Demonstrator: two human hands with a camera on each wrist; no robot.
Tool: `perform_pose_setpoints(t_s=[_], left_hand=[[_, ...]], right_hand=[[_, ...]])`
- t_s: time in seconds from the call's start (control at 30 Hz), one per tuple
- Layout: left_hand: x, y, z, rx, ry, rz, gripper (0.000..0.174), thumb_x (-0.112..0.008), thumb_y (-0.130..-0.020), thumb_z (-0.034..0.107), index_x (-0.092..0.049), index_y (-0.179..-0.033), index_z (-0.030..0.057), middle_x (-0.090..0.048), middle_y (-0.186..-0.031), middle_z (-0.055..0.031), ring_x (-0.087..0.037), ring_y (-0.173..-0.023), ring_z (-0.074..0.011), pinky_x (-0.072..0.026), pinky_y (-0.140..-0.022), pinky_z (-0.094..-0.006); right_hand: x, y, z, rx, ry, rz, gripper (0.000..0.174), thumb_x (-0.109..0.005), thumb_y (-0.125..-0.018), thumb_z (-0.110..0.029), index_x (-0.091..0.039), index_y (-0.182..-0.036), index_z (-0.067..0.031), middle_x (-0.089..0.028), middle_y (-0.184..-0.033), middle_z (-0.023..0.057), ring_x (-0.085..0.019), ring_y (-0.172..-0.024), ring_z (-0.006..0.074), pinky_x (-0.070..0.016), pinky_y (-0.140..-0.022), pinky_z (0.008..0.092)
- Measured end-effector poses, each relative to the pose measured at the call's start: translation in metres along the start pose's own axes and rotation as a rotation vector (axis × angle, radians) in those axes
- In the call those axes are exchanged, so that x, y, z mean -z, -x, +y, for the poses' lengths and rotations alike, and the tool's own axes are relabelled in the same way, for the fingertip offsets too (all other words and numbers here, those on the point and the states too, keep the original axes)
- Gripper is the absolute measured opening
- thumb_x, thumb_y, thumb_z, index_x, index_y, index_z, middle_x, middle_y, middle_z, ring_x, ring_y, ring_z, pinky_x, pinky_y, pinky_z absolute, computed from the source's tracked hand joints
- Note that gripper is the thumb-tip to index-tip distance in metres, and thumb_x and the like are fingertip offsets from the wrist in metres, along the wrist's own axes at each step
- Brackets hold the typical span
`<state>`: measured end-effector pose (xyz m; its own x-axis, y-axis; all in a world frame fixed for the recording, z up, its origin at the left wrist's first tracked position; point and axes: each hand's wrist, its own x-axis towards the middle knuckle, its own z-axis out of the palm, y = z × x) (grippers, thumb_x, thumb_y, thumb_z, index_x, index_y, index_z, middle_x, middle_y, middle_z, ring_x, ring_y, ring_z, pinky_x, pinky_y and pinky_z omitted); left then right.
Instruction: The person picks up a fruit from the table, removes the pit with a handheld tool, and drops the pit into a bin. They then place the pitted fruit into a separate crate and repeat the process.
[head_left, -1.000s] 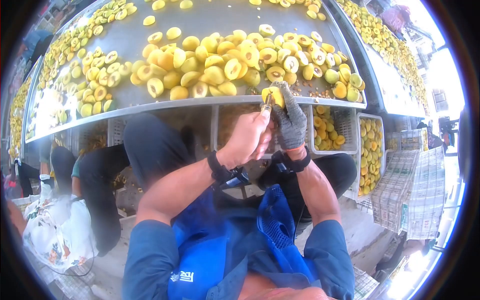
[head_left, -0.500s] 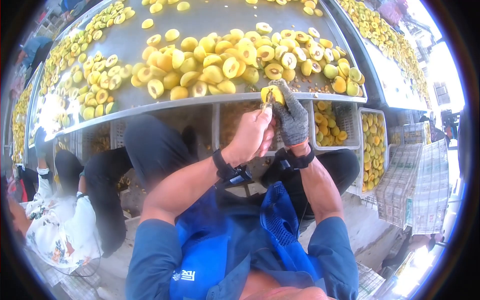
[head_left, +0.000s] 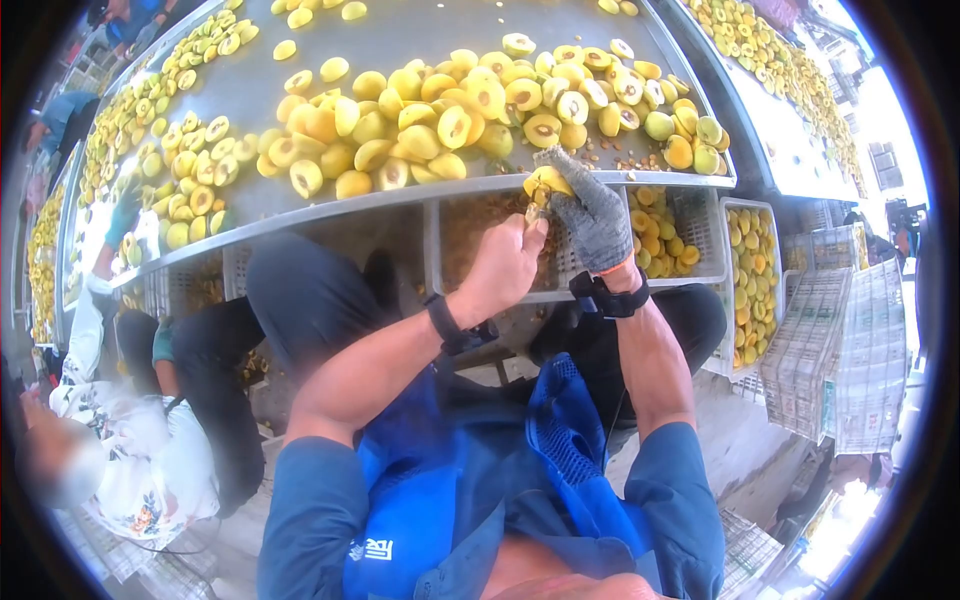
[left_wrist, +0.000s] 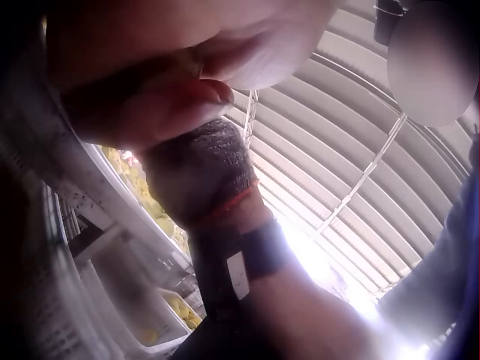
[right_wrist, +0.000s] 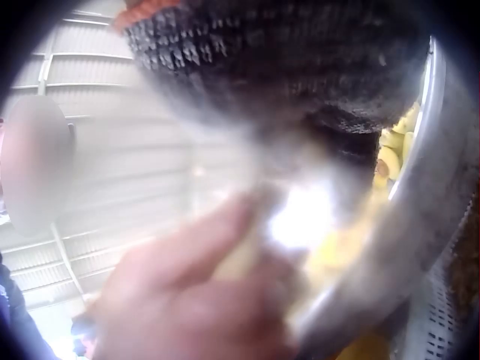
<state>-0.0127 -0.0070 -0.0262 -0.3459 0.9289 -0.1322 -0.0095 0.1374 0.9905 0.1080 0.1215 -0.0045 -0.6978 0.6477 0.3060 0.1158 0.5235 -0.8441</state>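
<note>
In the head view my bare left hand (head_left: 503,262) grips a small tool with a pale handle (head_left: 533,211), its tip at the fruit. My right hand (head_left: 600,222), in a grey knit glove, holds a yellow peach half (head_left: 547,183) between thumb and fingers. Both hands meet just in front of the metal table's front rim (head_left: 400,192). Close up, the left wrist view has my bare fingers (left_wrist: 187,112) over the glove. A bright glare and blur hide the contact in the right wrist view, beneath the glove (right_wrist: 277,60).
A heap of peach halves (head_left: 430,115) lies on the table behind the rim, with small brown bits at its right. White crates of fruit (head_left: 752,270) stand below and right. At left another person (head_left: 130,430) reaches toward the table.
The peach half has turned and tilted in my gloved hand, and my left hand has shifted slightly away with the tool. The neighbour at left now reaches onto the table.
</note>
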Motion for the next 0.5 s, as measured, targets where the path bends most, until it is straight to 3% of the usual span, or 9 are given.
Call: perform_pose_setpoints(t_s=[0.03, 0.13, 0.23, 0.3, 0.37, 0.43, 0.5], left_hand=[[0.001, 0.002, 0.008, 0.163, 0.146, -0.070, 0.040, -0.051, -0.110, 0.028, -0.052, -0.084, -0.0019, -0.053, -0.059, -0.0099, -0.053, -0.043, -0.0209, -0.0403, -0.043, -0.0390], [0.003, 0.010, 0.034, 0.386, 0.545, -0.136, 0.035, -0.048, -0.109, 0.029, -0.049, -0.085, 0.0042, -0.043, -0.057, 0.0023, -0.043, -0.043, -0.0104, -0.0318, -0.037, -0.0314], [0.002, 0.001, 0.017, 0.296, 0.403, -0.132, 0.038, -0.049, -0.111, 0.030, -0.052, -0.087, 0.0002, -0.051, -0.059, -0.0057, -0.047, -0.040, -0.0157, -0.0370, -0.038, -0.0363], [-0.002, -0.011, -0.023, 0.089, 0.157, -0.083, 0.037, -0.047, -0.111, 0.030, -0.051, -0.088, 0.0016, -0.049, -0.057, -0.0037, -0.046, -0.040, -0.0138, -0.0356, -0.036, -0.0344], [-0.005, -0.013, -0.033, -0.002, 0.087, -0.070, 0.036, -0.046, -0.111, 0.030, -0.049, -0.087, 0.0039, -0.045, -0.056, -0.0009, -0.043, -0.040, -0.0121, -0.0337, -0.035, -0.0325], [-0.008, -0.009, -0.023, 0.020, 0.193, -0.094, 0.036, -0.047, -0.110, 0.030, -0.047, -0.082, 0.0071, -0.041, -0.056, 0.0028, -0.038, -0.040, -0.0105, -0.0310, -0.034, -0.0305], [-0.005, 0.000, 0.000, 0.183, 0.326, -0.133, 0.036, -0.048, -0.110, 0.031, -0.048, -0.083, 0.0066, -0.040, -0.056, 0.0028, -0.036, -0.040, -0.0099, -0.0298, -0.034, -0.0298]], right_hand=[[0.000, 0.000, 0.001, 0.013, -0.002, -0.002, 0.053, -0.068, -0.092, -0.002, -0.058, -0.145, -0.0039, -0.068, -0.134, 0.0183, -0.067, -0.118, 0.0254, -0.0501, -0.103, 0.0359], [-0.005, 0.001, 0.005, 0.058, 0.033, 0.030, 0.053, -0.068, -0.092, -0.002, -0.058, -0.145, -0.0041, -0.066, -0.136, 0.0196, -0.066, -0.122, 0.0282, -0.0497, -0.104, 0.0372], [-0.010, 0.003, 0.018, 0.140, 0.112, 0.073, 0.054, -0.068, -0.091, -0.002, -0.058, -0.144, -0.0041, -0.066, -0.137, 0.0201, -0.064, -0.126, 0.0310, -0.0493, -0.105, 0.0383], [-0.007, 0.002, 0.014, 0.131, 0.140, 0.046, 0.055, -0.069, -0.091, -0.002, -0.058, -0.144, -0.0041, -0.065, -0.137, 0.0200, -0.063, -0.127, 0.0321, -0.0490, -0.106, 0.0385], [-0.005, 0.002, 0.013, 0.123, 0.119, 0.020, 0.055, -0.069, -0.091, -0.002, -0.058, -0.144, -0.0042, -0.065, -0.138, 0.0197, -0.063, -0.127, 0.0320, -0.0487, -0.106, 0.0383], [-0.002, 0.001, 0.015, 0.119, 0.052, -0.004, 0.055, -0.069, -0.091, -0.003, -0.058, -0.144, -0.0043, -0.065, -0.138, 0.0195, -0.063, -0.127, 0.0308, -0.0484, -0.106, 0.0377], [0.003, 0.001, 0.008, 0.107, 0.055, -0.022, 0.055, -0.069, -0.091, -0.002, -0.057, -0.145, -0.0041, -0.066, -0.137, 0.0186, -0.064, -0.126, 0.0293, -0.0480, -0.107, 0.0374]])
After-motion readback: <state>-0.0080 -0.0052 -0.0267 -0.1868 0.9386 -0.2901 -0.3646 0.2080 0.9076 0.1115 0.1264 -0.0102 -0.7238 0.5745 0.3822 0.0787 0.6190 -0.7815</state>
